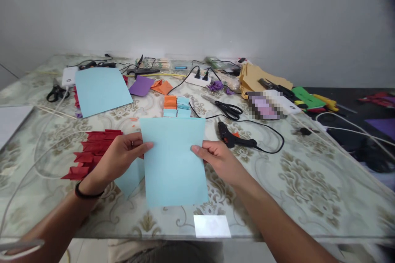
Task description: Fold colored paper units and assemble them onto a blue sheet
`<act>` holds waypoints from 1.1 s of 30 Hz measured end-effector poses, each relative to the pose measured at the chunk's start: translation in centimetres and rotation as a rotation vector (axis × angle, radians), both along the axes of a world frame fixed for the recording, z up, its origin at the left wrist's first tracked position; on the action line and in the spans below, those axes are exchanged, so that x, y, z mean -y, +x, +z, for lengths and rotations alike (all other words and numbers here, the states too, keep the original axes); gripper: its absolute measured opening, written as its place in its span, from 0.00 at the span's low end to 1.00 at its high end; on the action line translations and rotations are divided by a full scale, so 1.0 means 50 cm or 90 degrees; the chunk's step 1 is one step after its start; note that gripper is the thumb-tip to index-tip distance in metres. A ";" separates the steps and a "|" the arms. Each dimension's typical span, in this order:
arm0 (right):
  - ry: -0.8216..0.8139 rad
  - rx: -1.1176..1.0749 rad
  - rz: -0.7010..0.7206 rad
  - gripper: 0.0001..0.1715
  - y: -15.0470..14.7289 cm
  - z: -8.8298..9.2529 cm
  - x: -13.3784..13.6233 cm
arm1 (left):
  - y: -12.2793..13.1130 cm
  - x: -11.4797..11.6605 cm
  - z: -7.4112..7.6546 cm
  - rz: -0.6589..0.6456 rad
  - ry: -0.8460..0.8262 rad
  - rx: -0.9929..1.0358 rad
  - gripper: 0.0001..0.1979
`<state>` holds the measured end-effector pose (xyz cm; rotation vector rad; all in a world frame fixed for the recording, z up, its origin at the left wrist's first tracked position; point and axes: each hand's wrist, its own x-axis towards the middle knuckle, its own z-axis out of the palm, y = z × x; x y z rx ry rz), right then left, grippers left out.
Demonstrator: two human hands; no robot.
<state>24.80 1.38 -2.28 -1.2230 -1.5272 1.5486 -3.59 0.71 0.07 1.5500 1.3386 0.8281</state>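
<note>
Between my hands is a light blue sheet of paper [175, 164], held up by its two side edges above the table. My left hand [123, 150] pinches the left edge, thumb on the front. On the right edge, my right hand [217, 158] grips the same way, thumb in front and fingers behind. Another light blue piece of paper [129, 178] lies on the table, partly hidden behind my left hand and the sheet. Folded red paper strips [95, 148] sit left of my left hand. Small folded orange and blue paper pieces [170, 102] lie just beyond the sheet's top edge.
Right of the sheet lie a black glue gun [234, 137] with its cord and black scissors [228, 109]. A larger blue sheet [101, 90] rests at the back left. A power strip [198, 79] and yellow-orange paper [265, 78] are at the back. White cables cross both sides.
</note>
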 end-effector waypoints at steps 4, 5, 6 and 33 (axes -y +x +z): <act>0.039 0.029 -0.015 0.32 -0.001 0.004 -0.001 | -0.005 0.004 -0.002 -0.026 -0.019 -0.007 0.19; 0.054 0.037 -0.025 0.33 0.000 0.004 -0.002 | -0.005 0.005 -0.001 -0.042 -0.034 0.000 0.19; 0.065 0.044 -0.029 0.33 0.000 0.004 -0.003 | -0.004 0.006 -0.001 -0.052 -0.044 0.009 0.19; 0.101 0.079 -0.019 0.33 -0.007 0.010 0.000 | -0.002 0.016 -0.004 -0.010 0.065 -0.082 0.20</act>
